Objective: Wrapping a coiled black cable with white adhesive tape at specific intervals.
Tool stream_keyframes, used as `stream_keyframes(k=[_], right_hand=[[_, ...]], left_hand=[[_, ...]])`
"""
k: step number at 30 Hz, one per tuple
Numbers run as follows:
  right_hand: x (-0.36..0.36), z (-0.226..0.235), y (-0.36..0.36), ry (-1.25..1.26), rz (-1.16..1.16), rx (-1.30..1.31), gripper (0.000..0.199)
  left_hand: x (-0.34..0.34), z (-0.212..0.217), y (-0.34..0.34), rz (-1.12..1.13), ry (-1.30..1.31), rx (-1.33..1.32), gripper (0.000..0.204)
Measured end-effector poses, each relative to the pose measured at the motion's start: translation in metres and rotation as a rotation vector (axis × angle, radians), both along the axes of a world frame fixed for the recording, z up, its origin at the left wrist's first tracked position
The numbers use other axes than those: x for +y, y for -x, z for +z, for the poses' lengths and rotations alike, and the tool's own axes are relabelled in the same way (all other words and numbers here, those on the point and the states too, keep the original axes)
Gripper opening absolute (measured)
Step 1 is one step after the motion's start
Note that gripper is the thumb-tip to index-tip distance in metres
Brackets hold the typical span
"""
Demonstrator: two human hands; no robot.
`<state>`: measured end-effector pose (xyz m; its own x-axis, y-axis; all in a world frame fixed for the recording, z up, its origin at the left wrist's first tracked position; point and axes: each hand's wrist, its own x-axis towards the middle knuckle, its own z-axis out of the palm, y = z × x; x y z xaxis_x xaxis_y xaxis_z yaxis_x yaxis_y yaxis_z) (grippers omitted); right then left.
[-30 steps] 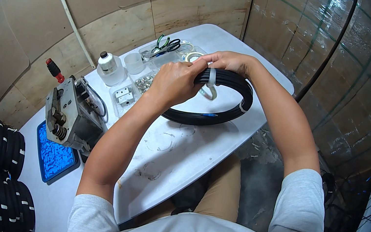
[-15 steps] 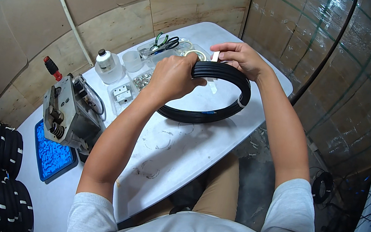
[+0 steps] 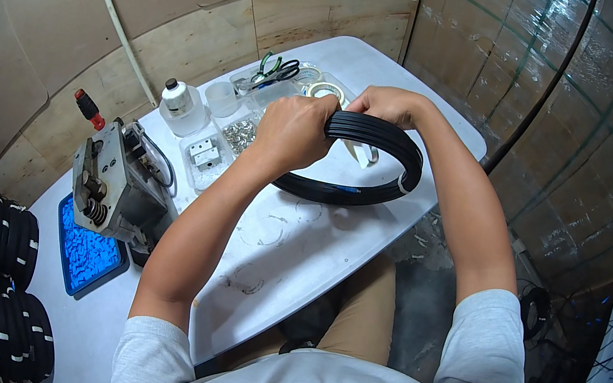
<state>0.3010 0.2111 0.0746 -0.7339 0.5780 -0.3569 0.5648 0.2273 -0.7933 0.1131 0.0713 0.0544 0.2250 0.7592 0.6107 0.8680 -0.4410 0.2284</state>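
A coil of black cable [image 3: 379, 130] is held tilted above the table, with a white band round its right side and a small blue piece on its near side. My left hand [image 3: 295, 128] is closed round the coil's far left part. Behind the coil's top, my right hand [image 3: 389, 106] has its fingers curled in and pressed close to the cable. What lies between those fingers is hidden. Through the coil's opening a strip of white tape [image 3: 366, 154] shows below the cable.
Beyond my hands are tape rolls [image 3: 326, 92], scissors [image 3: 282, 71], a bottle [image 3: 177, 99] and a tub of small metal parts [image 3: 240, 135]. To the left stand a metal press [image 3: 118, 187], a tray of blue pieces [image 3: 87, 251] and stacked cable coils [image 3: 0, 322].
My right hand has turned and come down behind the coil, its fingers curling in. The white strip that stood up by its fingers no longer shows there. The coil has shifted slightly right.
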Motion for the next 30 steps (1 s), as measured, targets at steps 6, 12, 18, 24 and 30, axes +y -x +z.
stream_keyframes(k=[6, 12, 18, 24, 30], right_hand=[[0.021, -0.024, 0.0, -0.22, 0.212, -0.23, 0.028], [0.02, 0.003, -0.023, -0.185, -0.126, 0.516, 0.053], [-0.015, 0.041, -0.036, -0.103, -0.15, 0.861, 0.075], [-0.056, 0.054, -0.027, -0.305, -0.179, 0.919, 0.092], [-0.069, 0.049, -0.027, -0.019, -0.205, 1.124, 0.051]], left_hand=[[0.0, 0.002, 0.005, -0.002, 0.026, 0.014, 0.02], [0.001, 0.003, 0.007, 0.051, 0.07, 0.016, 0.02], [0.003, 0.003, 0.008, 0.028, 0.063, -0.057, 0.026], [0.004, 0.006, 0.005, 0.048, 0.096, -0.024, 0.017], [0.005, 0.003, 0.007, 0.065, 0.076, -0.029, 0.018]])
